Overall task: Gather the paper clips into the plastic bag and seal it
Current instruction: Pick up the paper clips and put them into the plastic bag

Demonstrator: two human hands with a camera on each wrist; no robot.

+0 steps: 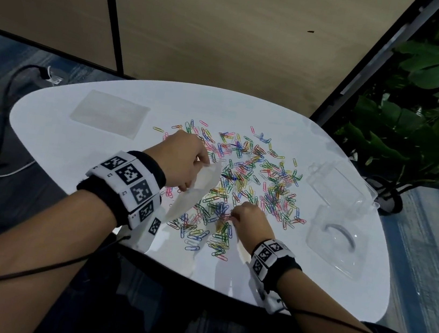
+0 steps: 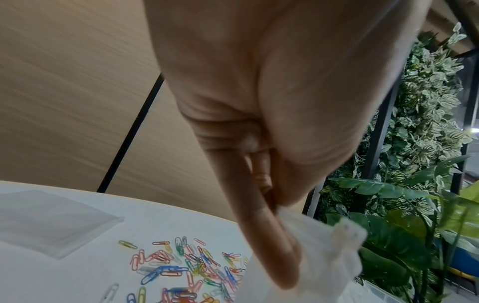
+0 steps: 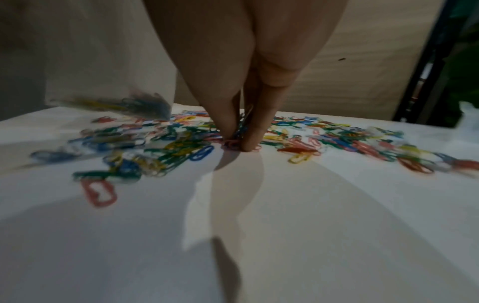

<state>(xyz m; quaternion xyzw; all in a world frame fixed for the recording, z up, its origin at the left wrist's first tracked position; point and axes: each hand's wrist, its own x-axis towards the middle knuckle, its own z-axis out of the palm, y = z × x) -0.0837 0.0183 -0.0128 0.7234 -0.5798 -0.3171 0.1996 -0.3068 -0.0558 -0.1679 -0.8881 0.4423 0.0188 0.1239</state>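
Many coloured paper clips (image 1: 253, 176) lie scattered across the white table (image 1: 73, 151). My left hand (image 1: 185, 158) holds a translucent plastic bag (image 1: 195, 191) by its top edge above the pile's left side; in the left wrist view its fingers (image 2: 272, 256) pinch the bag (image 2: 332, 266). In the right wrist view the bag (image 3: 108, 61) hangs with several clips in its bottom corner. My right hand (image 1: 247, 218) is down at the pile's near edge, its fingertips (image 3: 249, 141) pinching a small bunch of paper clips (image 3: 233, 143) on the table.
A stack of flat clear bags (image 1: 109, 117) lies at the far left of the table. An open clear plastic box (image 1: 339, 208) sits at the right. Green plants (image 1: 434, 97) stand beyond the right edge. Cables run on the floor at left.
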